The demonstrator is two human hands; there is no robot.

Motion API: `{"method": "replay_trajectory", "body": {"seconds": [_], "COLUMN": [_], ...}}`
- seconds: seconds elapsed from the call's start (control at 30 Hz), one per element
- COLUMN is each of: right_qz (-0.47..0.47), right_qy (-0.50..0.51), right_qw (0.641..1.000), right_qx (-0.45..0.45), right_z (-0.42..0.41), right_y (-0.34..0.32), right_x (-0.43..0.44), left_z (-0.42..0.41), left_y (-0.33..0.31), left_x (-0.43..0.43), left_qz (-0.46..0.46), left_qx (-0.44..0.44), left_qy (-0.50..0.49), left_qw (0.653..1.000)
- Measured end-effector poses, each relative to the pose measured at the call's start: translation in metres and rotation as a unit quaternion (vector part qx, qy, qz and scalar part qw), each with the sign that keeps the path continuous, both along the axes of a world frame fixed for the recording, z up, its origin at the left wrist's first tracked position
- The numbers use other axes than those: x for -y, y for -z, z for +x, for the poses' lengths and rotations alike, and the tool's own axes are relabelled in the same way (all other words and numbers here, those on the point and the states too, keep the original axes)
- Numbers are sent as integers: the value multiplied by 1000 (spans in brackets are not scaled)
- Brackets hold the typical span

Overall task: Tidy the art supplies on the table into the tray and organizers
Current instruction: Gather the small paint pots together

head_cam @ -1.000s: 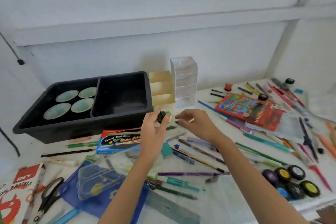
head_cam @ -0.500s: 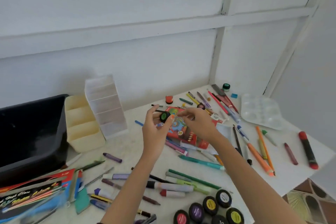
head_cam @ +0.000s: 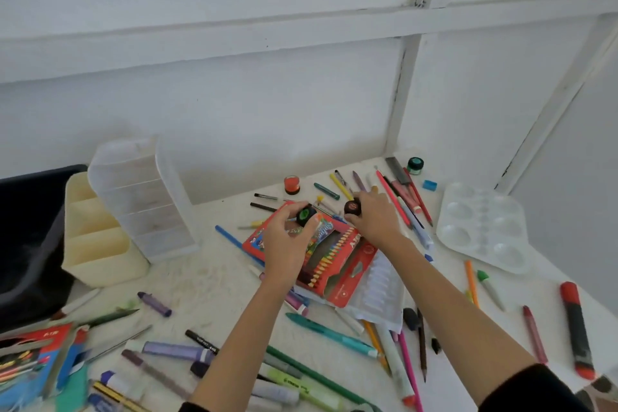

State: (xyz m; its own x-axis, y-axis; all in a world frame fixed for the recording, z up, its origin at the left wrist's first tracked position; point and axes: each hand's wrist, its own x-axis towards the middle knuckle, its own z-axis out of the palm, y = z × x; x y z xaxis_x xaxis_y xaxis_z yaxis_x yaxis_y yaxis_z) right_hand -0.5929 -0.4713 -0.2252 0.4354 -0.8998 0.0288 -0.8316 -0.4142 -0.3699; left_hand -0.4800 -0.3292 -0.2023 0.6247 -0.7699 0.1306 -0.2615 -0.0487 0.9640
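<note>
Right hand [head_cam: 375, 216] now grips the brown pot [head_cam: 352, 207]

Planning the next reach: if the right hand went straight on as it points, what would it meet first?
Likely the yellow pen just beyond the dark paint pot that the right hand grips, then the wall; depth is unclear.

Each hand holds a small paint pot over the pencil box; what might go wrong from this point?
The left hand pinches the green-lidded black paint pot only by fingertips, so it may drop onto the red cardboard pencil box. The right hand grips the dark-lidded pot beside loose pens; lifting it could knock them.
</note>
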Motion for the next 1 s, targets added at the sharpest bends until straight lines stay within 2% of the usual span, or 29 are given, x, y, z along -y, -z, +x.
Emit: {"method": "replay_trajectory", "body": {"seconds": [0.13, 0.3, 0.4, 0.53, 0.7, 0.83, 1.0], "right_qz": [-30, -51, -71, -41, -12, 28, 36], "right_qy": [9, 28, 5, -43, -111, -122, -152], "right_qw": [1000, 990, 981, 964, 951, 943, 934], "right_qx": [-3, 125, 178, 260, 290, 310, 321], "right_z": [-1, 2, 8, 18, 28, 27, 17], "right_y": [6, -4, -18, -37, -43, -34, -17], "right_x": [7, 0, -23, -72, -143, -201, -265], "left_z": [4, 13, 15, 19, 22, 21, 12], "left_y": [4, 5, 2, -6, -11, -10, 2], "left_x": [0, -18, -37, -70, -126, -179, -238], "left_qz": [11, -18, -33, -52, -45, -26, 1], "left_qx": [-5, -11, -13, 0, 22, 29, 61], "left_qy": [-31, -65, -82, -85, -91, -94, -95], "left_qw": [999, 998, 996, 995, 995, 995, 994]}}
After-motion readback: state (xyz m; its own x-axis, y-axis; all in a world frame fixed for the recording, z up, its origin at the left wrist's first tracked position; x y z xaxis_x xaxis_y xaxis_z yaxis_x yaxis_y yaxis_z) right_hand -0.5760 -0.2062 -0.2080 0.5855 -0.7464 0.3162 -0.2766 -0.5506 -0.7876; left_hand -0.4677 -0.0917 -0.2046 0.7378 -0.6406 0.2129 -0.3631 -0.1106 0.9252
